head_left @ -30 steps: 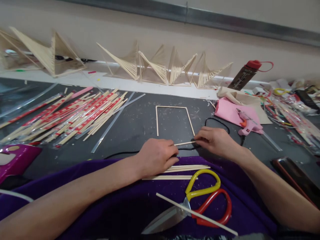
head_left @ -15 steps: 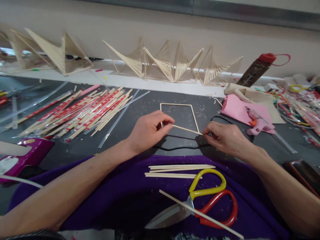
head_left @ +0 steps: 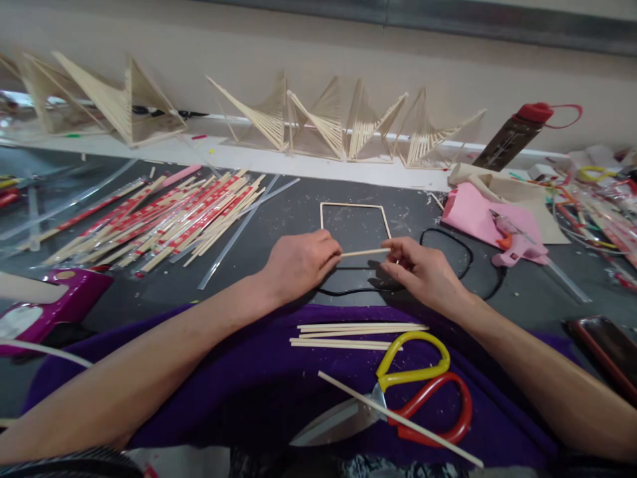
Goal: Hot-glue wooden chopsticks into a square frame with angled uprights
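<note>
Nearest the person, the yellow-and-red scissors [head_left: 398,398] are lying on the purple cloth [head_left: 239,385] with a long stick [head_left: 398,418] crossing their blades. Just beyond them a few cut sticks [head_left: 348,335] are resting side by side. Above the cloth's far edge the left hand [head_left: 298,262] is pinching one end of a short stick [head_left: 365,252] and the right hand [head_left: 423,272] is pinching the other, both sets of fingertips closed on it. The stick is hanging level above the black cable [head_left: 348,291], at the open near end of the three-sided stick frame [head_left: 354,205] on the dark table [head_left: 279,219]. Holding it well probably means gripping lightly at the tips, keeping it level and square to the frame's two free ends, and keeping the cable from nudging it. Further off, wrapped chopsticks [head_left: 174,216] are lying to the left and a pink glue gun [head_left: 515,242] to the right, with finished stick models [head_left: 318,126] lining the wall.
</note>
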`<state>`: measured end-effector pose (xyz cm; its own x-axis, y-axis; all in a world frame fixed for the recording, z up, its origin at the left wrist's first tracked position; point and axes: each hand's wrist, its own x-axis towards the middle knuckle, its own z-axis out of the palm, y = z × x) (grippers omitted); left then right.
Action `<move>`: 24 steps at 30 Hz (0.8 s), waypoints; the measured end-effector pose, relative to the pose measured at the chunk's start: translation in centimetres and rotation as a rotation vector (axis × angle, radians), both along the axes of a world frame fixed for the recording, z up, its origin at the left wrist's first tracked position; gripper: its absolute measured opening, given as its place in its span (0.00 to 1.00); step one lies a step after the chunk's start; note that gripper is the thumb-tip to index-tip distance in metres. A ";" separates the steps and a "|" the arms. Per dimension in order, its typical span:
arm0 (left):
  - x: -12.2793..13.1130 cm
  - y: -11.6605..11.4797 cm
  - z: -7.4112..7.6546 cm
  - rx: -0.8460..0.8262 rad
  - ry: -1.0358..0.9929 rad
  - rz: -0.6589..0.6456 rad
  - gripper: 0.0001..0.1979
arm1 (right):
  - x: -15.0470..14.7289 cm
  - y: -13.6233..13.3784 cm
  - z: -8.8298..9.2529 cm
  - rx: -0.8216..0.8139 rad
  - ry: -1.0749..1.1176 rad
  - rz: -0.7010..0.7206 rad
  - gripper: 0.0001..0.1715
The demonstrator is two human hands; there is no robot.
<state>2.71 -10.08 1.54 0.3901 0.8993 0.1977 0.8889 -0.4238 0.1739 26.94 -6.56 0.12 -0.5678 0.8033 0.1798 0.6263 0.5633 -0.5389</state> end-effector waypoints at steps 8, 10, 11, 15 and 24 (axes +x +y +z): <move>0.0 -0.4 2.0 -0.339 -0.157 -0.075 0.08 | -0.4 -1.9 -0.5 0.132 -0.412 0.160 0.13; 0.2 -0.7 2.2 -0.463 -0.144 -0.163 0.07 | -0.2 -2.0 -0.4 0.074 -0.426 0.168 0.13; 0.3 -0.7 2.3 -0.520 -0.149 -0.190 0.07 | -0.1 -2.0 -0.4 0.049 -0.412 0.169 0.12; 0.2 -0.7 2.4 -0.655 -0.197 -0.188 0.08 | -0.2 -0.9 -0.9 0.078 -0.312 0.220 0.13; 0.1 -0.6 2.3 -0.798 -0.259 -0.223 0.09 | -2.3 -1.4 -0.7 0.244 -0.476 0.274 0.15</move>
<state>2.83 -10.72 3.86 0.6040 0.7146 -0.3529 0.6909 -0.2487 0.6789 24.67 -7.99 -0.57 -0.8117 0.5839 0.0162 0.5816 0.8105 -0.0696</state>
